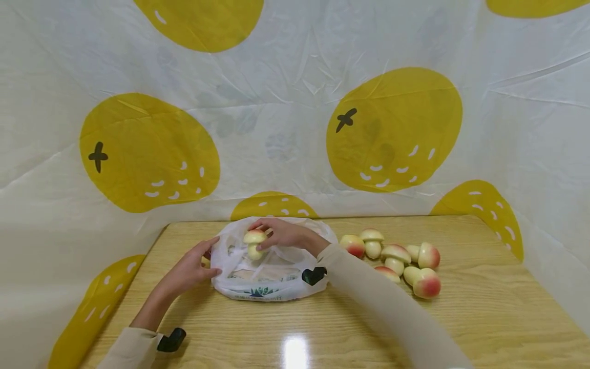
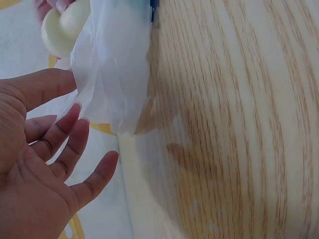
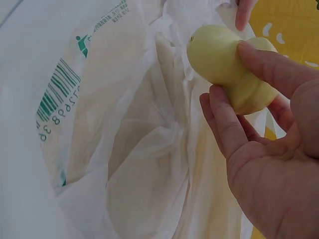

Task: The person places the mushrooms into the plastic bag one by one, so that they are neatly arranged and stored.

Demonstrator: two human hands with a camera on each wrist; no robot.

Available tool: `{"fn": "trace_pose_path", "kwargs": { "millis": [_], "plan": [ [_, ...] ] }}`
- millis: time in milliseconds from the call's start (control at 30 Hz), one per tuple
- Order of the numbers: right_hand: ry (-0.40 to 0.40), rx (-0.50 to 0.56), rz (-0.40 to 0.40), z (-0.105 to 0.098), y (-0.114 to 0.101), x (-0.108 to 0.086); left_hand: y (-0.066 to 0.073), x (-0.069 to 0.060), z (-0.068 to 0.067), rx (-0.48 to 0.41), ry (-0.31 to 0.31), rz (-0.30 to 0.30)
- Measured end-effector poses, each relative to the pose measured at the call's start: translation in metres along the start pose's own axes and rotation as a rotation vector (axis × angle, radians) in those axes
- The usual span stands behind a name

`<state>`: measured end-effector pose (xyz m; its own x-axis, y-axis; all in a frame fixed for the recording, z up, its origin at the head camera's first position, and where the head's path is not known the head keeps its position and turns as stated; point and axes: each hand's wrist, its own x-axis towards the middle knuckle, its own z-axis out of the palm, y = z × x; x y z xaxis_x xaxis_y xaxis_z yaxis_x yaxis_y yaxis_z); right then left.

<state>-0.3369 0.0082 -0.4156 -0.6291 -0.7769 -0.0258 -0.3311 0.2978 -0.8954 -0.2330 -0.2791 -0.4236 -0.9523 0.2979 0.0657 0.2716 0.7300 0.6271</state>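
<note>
My right hand (image 1: 281, 233) grips a toy mushroom (image 1: 254, 244) with a pale stem and a red-tinted cap. It is held over a white plastic bag (image 1: 272, 295). In the right wrist view the thumb and fingers hold the mushroom (image 3: 214, 55) beside the bag's opening, its stem end pointing away from the palm. My left hand (image 1: 191, 269) is at the bag's left edge. In the left wrist view the thumb and fingertips of that hand (image 2: 40, 149) touch the thin plastic (image 2: 112, 69), with the fingers spread and loosely bent.
Several more toy mushrooms (image 1: 426, 284) lie grouped on the wooden table (image 1: 484, 318), right of the bag. A white cloth (image 1: 276, 138) printed with yellow fruit hangs behind and at the sides of the table. Green print and a barcode (image 3: 57, 92) show on the bag.
</note>
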Motion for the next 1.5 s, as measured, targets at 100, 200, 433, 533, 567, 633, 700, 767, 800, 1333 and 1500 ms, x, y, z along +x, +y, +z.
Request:
{"fn": "trace_pose_path", "kwargs": {
  "millis": [100, 200, 433, 533, 567, 633, 700, 767, 800, 1333, 1500],
  "plan": [
    [0.011, -0.006, 0.008, 0.003, 0.000, 0.001, 0.000, 0.000, 0.000, -0.003, -0.003, 0.010],
    [0.021, -0.006, 0.015, 0.005, 0.000, 0.003, 0.000, 0.000, 0.000, -0.008, -0.001, 0.009],
    [0.045, -0.012, 0.022, 0.009, 0.003, 0.008, -0.002, 0.000, -0.001, -0.009, -0.002, 0.018],
    [0.051, -0.011, 0.027, 0.011, 0.003, 0.010, -0.002, 0.001, -0.001, -0.008, 0.000, 0.021],
    [0.049, -0.006, 0.026, 0.012, 0.002, 0.010, -0.003, 0.001, -0.001, -0.008, 0.000, 0.023],
    [0.044, -0.001, 0.020, 0.013, 0.001, 0.010, -0.003, 0.001, 0.000, -0.002, 0.003, 0.029],
    [0.037, 0.003, 0.014, 0.015, 0.001, 0.012, -0.004, 0.001, 0.000, 0.002, 0.007, 0.037],
    [0.036, -0.007, 0.009, 0.017, 0.001, 0.012, -0.005, 0.001, 0.000, 0.008, 0.011, 0.046],
    [0.037, -0.012, 0.009, 0.017, 0.001, 0.013, -0.005, 0.001, 0.000, 0.012, 0.014, 0.050],
    [0.067, -0.097, 0.006, 0.023, 0.001, 0.012, -0.004, 0.000, 0.000, 0.009, 0.011, 0.052],
    [0.055, -0.113, -0.036, 0.022, 0.003, 0.013, -0.003, -0.001, -0.002, 0.016, 0.014, 0.049]
  ]
}}
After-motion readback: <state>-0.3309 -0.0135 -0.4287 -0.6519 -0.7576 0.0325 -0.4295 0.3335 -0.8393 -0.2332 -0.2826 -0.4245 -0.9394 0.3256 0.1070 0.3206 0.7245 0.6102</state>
